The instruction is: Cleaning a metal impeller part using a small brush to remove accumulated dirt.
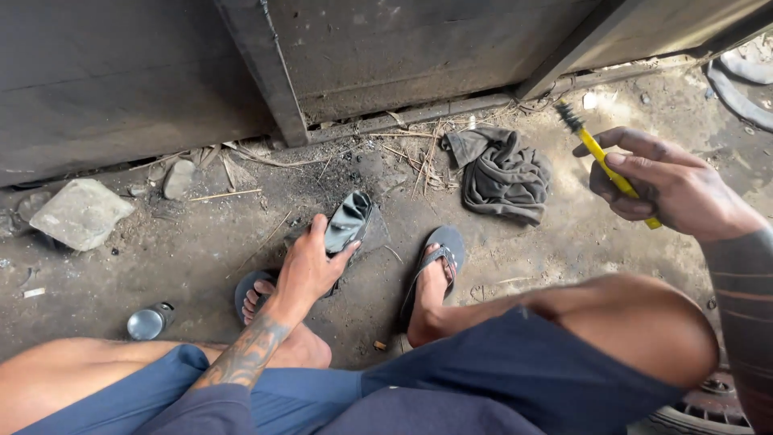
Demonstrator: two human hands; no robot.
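Head view, looking down at a seated person's two hands above a dirt floor (pixel 193 258). Left hand (pixel 310 266): grip closed around the lower end of a dark, glossy, crumpled piece of rubber-like material (pixel 348 219), thumb on the near side and fingers wrapped behind it; the piece stands up past the fingertips and its lower part is hidden by the hand. Its exact kind cannot be told. Right hand (pixel 672 187): grip closed on a yellow-handled brush (pixel 602 157), handle pinched between thumb and fingers, dark bristle head (pixel 570 118) pointing up and away from the hand, held in the air, well apart from the left hand.

Below the left hand, a foot in a dark flip-flop (pixel 251 294) rests on the floor. Between the two hands, the other foot wears a grey flip-flop (pixel 441 258). Beyond that foot, between the hands and nearer the wall, a dark grey rag (pixel 503 173) lies crumpled. To the outer side of the left hand sits a pale stone (pixel 80 211), and nearer the knee a small shiny metal can (pixel 149 322) lies on the floor. A dark metal wall (pixel 403 48) borders the floor on the far side of both hands.
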